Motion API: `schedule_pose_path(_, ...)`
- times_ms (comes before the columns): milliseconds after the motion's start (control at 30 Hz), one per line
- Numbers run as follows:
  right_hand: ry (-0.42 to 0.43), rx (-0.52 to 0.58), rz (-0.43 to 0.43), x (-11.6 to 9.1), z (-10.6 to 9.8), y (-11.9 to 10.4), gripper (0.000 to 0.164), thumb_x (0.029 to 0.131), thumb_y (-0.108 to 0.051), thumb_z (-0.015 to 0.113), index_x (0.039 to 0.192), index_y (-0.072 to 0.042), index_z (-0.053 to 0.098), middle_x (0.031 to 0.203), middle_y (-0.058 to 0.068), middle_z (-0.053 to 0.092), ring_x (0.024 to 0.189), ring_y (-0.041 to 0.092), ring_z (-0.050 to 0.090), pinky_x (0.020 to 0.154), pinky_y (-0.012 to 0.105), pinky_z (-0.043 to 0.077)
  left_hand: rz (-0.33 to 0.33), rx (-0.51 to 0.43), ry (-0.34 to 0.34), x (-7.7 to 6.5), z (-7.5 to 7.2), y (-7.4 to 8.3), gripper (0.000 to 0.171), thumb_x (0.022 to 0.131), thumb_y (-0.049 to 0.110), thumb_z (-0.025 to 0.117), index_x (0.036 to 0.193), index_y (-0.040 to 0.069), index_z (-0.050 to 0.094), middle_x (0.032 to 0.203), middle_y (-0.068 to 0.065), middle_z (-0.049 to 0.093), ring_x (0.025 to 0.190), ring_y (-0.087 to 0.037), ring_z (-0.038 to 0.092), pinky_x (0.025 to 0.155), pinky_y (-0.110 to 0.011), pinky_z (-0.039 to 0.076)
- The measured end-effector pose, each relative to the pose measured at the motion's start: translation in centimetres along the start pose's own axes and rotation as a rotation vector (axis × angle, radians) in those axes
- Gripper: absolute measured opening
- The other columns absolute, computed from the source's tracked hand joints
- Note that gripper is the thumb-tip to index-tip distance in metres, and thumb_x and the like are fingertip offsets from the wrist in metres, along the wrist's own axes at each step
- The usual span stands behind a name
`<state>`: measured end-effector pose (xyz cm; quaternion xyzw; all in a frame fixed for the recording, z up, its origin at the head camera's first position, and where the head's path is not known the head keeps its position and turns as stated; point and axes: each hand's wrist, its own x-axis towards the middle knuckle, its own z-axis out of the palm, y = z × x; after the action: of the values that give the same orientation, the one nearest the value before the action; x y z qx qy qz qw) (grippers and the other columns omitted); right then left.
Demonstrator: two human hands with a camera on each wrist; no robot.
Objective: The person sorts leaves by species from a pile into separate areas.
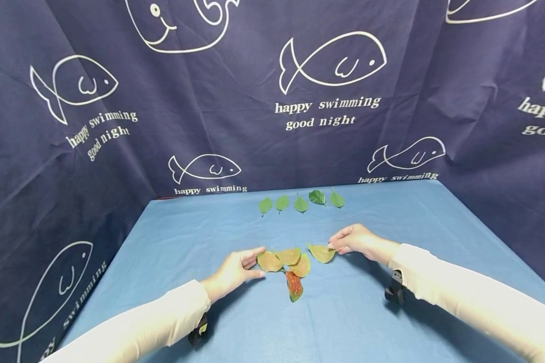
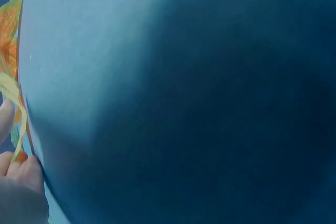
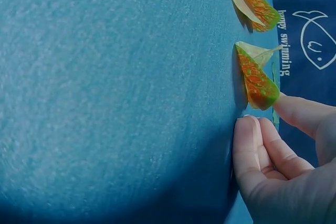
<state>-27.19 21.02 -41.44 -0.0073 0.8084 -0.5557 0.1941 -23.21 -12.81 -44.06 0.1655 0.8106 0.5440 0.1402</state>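
Note:
Several yellow leaves lie in a cluster, with a yellow leaf (image 1: pixel 269 261) at its left end and a red-green leaf (image 1: pixel 294 286) at its lower end. My left hand (image 1: pixel 240 268) touches that left leaf, its thumb apart from the fingers. To the right of the cluster is a separate yellow leaf (image 1: pixel 322 253), red and green on its other side in the right wrist view. At this leaf's right edge, my right hand (image 1: pixel 359 241) touches it with a fingertip. The thumb stands apart from the leaf. In the left wrist view, only part of the left hand (image 2: pixel 21 174) shows.
A row of green leaves, including a green leaf (image 1: pixel 301 204) in its middle, lies farther back on the blue cloth (image 1: pixel 186 227). Behind and at the sides hangs a dark blue curtain (image 1: pixel 254 136) printed with white fish.

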Motion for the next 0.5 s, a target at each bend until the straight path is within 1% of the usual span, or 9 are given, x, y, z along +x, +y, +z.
schedule_pose_path(200, -0.002, 0.016, 0.024, 0.2, 0.1, 0.1, 0.034, 0.085, -0.004, 0.071, 0.111, 0.016, 0.064, 0.089, 0.008, 0.075, 0.073, 0.01, 0.069, 0.078, 0.03, 0.062, -0.022, 0.049, 0.039, -0.7, 0.7, -0.4, 0.067, 0.084, 0.006, 0.074, 0.144, 0.005, 0.046, 0.149, -0.017, 0.042, 0.134, -0.036, 0.045, 0.109, -0.039, 0.045)
schedule_pose_path(367, -0.015, 0.006, 0.042, 0.1, 0.4, -0.1, 0.032, 0.085, -0.004, 0.072, 0.109, 0.015, 0.066, 0.085, 0.006, 0.075, 0.071, 0.011, 0.068, 0.076, 0.029, 0.062, 0.001, 0.075, 0.077, -1.0, 1.3, -0.5, 0.068, 0.083, 0.006, 0.075, 0.144, 0.004, 0.046, 0.149, -0.017, 0.043, 0.133, -0.036, 0.045, 0.109, -0.043, 0.044)
schedule_pose_path(500, -0.022, -0.013, 0.047, 0.0, 0.5, -0.4, 0.03, 0.085, -0.004, 0.071, 0.107, 0.014, 0.067, 0.084, 0.008, 0.075, 0.068, 0.012, 0.067, 0.074, 0.029, 0.063, 0.03, 0.095, 0.105, -0.9, 1.4, -0.6, 0.066, 0.083, 0.005, 0.075, 0.143, 0.003, 0.048, 0.147, -0.018, 0.045, 0.132, -0.037, 0.047, 0.109, -0.046, 0.044)
